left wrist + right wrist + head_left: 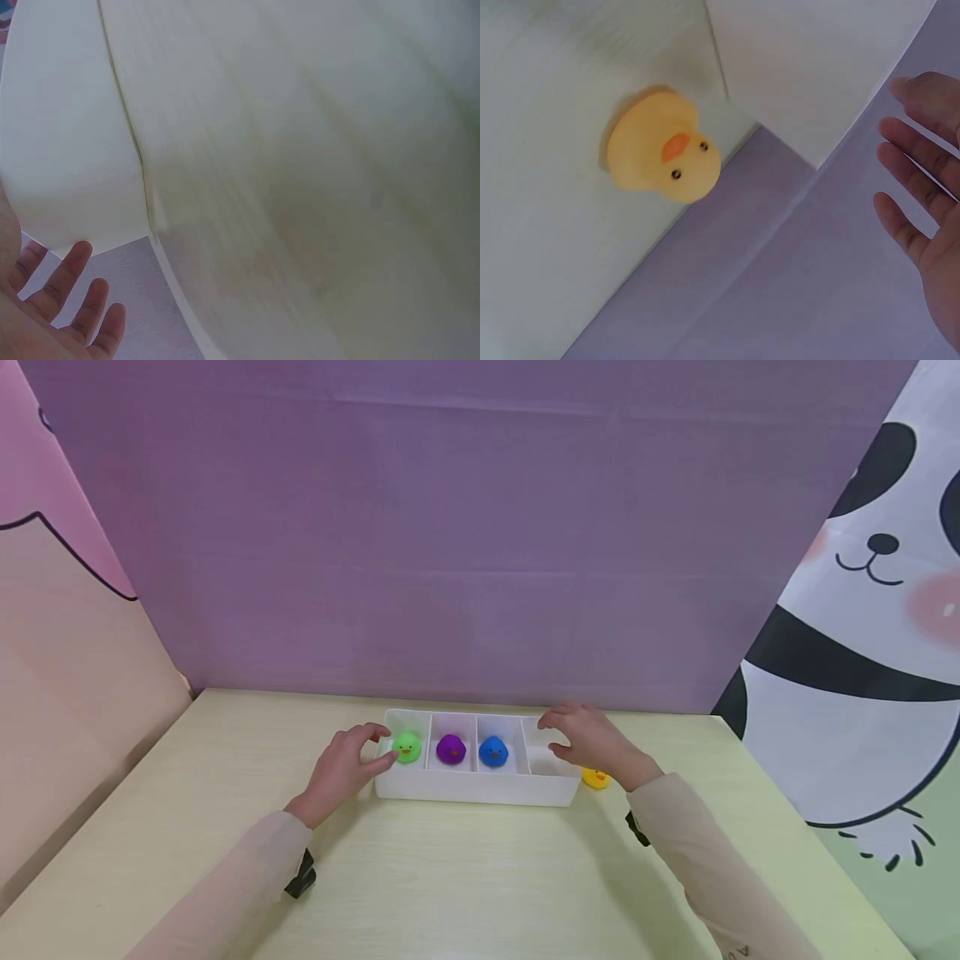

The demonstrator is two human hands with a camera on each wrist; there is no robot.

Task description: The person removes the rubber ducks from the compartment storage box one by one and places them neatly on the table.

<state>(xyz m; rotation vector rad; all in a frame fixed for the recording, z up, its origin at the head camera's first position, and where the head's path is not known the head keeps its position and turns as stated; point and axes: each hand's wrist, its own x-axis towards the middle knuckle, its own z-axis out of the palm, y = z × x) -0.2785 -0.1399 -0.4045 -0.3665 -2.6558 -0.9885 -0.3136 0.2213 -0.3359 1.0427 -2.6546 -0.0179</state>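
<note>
A white divided tray (476,788) stands near the back of the table. From left to right, its compartments hold a green rubber duck (407,747), a purple rubber duck (451,749) and a blue rubber duck (493,752); the rightmost shows bare white floor. My left hand (341,770) is at the tray's left end, thumb and fingers spread apart, thumb tip close to the green duck. At the opposite end, my right hand (592,742) hovers over the corner with loosely bent fingers, gripping nothing. A yellow rubber duck (664,142) sits outside the tray, partly hidden under the right wrist in the head view.
The pale wooden table (465,877) runs up to a purple cloth backdrop (465,543). A panda-print panel (862,635) rises along the right edge, a pink and beige panel (67,677) along the left. Black straps (302,875) circle both wrists.
</note>
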